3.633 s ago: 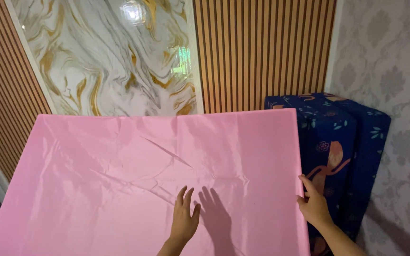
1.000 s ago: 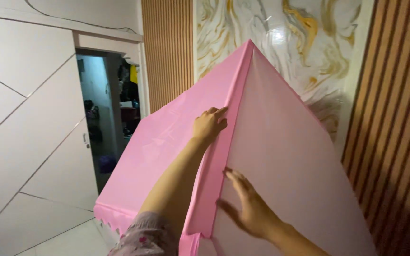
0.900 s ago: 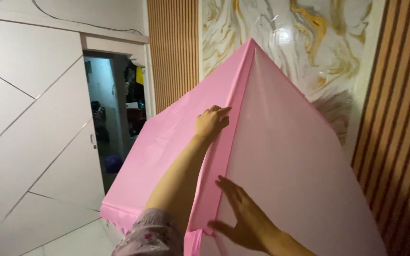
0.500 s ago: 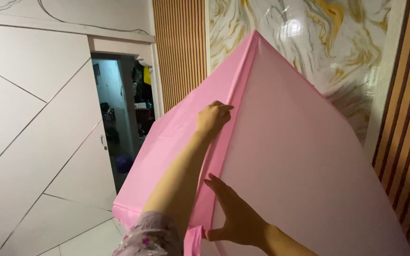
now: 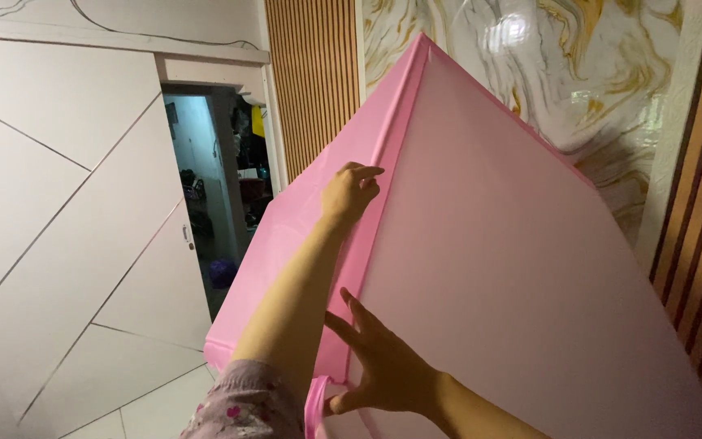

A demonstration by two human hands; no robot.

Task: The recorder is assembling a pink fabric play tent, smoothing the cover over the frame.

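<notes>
While the pink sheet (image 5: 522, 244) lies drawn over a large tilted block, probably a mattress, its folded corner edge runs as a long ridge from about 12 o'clock at top centre down to 6 o'clock at the bottom of the view. Left hand (image 5: 349, 192), arm stretched up along the ridge, curls over the edge with fingers bent, gripping the sheet. Right hand (image 5: 383, 370) sits lower, at 6 o'clock from the left, fingers spread and pressed flat on the sheet just beside the ridge. Open doorway (image 5: 221, 187) at 9 o'clock; marble-patterned wall panel (image 5: 578, 73) behind.
</notes>
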